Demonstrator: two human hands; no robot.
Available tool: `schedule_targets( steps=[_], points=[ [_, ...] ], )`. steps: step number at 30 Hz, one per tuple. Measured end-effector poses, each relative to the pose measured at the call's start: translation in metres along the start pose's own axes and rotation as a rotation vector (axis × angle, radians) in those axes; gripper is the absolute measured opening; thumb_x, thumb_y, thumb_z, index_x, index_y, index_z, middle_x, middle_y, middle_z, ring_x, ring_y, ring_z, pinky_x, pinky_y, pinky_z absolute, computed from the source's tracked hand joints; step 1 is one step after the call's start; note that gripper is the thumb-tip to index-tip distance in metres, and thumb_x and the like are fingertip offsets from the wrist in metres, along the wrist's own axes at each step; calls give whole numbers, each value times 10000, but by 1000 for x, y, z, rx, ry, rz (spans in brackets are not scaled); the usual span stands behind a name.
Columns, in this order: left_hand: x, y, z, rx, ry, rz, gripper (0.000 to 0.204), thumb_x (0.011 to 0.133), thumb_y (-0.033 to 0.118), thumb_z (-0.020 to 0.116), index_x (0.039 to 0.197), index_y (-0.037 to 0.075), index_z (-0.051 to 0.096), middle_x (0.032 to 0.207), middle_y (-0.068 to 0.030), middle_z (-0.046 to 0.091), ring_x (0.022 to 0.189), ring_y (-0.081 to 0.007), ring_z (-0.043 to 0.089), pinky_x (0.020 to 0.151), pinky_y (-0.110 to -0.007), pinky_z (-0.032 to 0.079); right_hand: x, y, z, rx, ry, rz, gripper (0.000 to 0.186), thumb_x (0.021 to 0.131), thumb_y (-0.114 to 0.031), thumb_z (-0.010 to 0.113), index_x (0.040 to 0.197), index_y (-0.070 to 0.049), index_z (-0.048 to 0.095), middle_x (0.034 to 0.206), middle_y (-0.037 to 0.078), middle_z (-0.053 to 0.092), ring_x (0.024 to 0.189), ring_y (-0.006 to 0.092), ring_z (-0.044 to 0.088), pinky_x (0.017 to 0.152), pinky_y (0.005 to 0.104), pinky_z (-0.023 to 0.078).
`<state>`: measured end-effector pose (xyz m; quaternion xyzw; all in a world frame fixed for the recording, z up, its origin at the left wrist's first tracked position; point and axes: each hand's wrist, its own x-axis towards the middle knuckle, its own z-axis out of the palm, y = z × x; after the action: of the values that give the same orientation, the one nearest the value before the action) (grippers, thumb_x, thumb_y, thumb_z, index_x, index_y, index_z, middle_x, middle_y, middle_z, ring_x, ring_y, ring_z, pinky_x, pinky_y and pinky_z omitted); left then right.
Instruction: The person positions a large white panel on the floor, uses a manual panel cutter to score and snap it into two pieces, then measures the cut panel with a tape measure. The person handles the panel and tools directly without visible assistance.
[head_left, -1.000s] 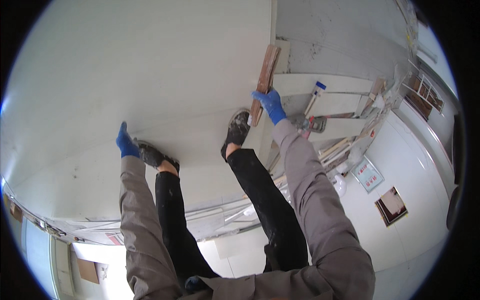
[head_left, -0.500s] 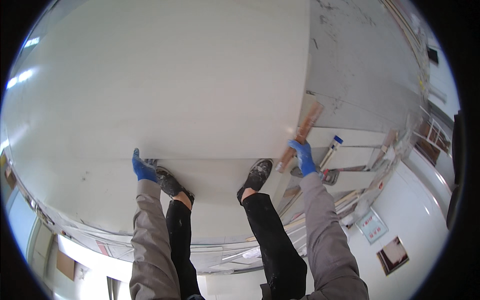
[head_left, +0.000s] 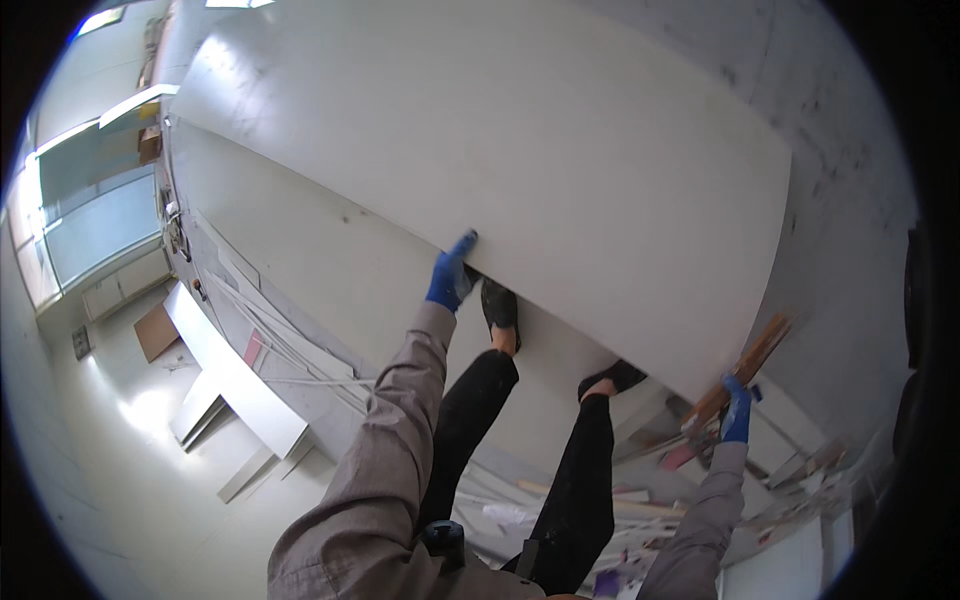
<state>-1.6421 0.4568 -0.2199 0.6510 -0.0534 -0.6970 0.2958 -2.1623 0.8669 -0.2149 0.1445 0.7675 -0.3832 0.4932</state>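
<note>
A large white board (head_left: 520, 150) stretches across the view, its near edge running slantwise just beyond my shoes. My left hand (head_left: 451, 278), in a blue glove, is closed on that edge, thumb on top and the other fingers mostly hidden beneath. At the board's near right corner, my right hand (head_left: 737, 410), also gloved in blue, grips a brown wooden strip (head_left: 765, 343). The strip sticks out past the hand at both ends and lies against the corner. Whether the right fingers also touch the board I cannot tell.
Another pale sheet (head_left: 330, 215) lies under my feet. Long thin offcuts (head_left: 290, 335) are scattered to the left, beside a bright white panel (head_left: 235, 370) and a brown piece (head_left: 157, 333). More scraps and strips (head_left: 600, 510) lie at the lower right. Grey floor (head_left: 835, 200) shows beyond the board.
My view has swung to the left, so the board now appears slanted and the left side of the room shows. Both hands keep their holds on the board's edge and the wooden strip.
</note>
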Motion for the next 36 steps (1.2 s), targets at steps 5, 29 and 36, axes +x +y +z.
schedule_targets(
  steps=[5,29,36],
  points=[
    [-111,83,60,86,-21,-2,343,931,274,681,1194,70,596,1110,-88,676,968,-264,682,857,-469,565,-85,-121,-14,-285,17,315,482,708,-297,784,1114,-71,659,1069,136,617,905,278,617,739,462,544],
    [-228,221,321,375,313,72,328,828,337,765,746,65,603,612,-61,527,494,-204,532,506,-405,548,-128,-451,-28,-796,-266,404,603,692,-469,764,1099,-35,662,1097,213,650,896,339,633,831,438,530],
    [-202,264,391,500,297,226,340,818,258,775,882,-41,626,750,-161,636,622,-275,663,515,-411,582,-86,-469,-22,-949,-366,352,587,709,-457,750,1124,-47,688,1128,207,655,1061,338,579,906,454,488]
  ],
)
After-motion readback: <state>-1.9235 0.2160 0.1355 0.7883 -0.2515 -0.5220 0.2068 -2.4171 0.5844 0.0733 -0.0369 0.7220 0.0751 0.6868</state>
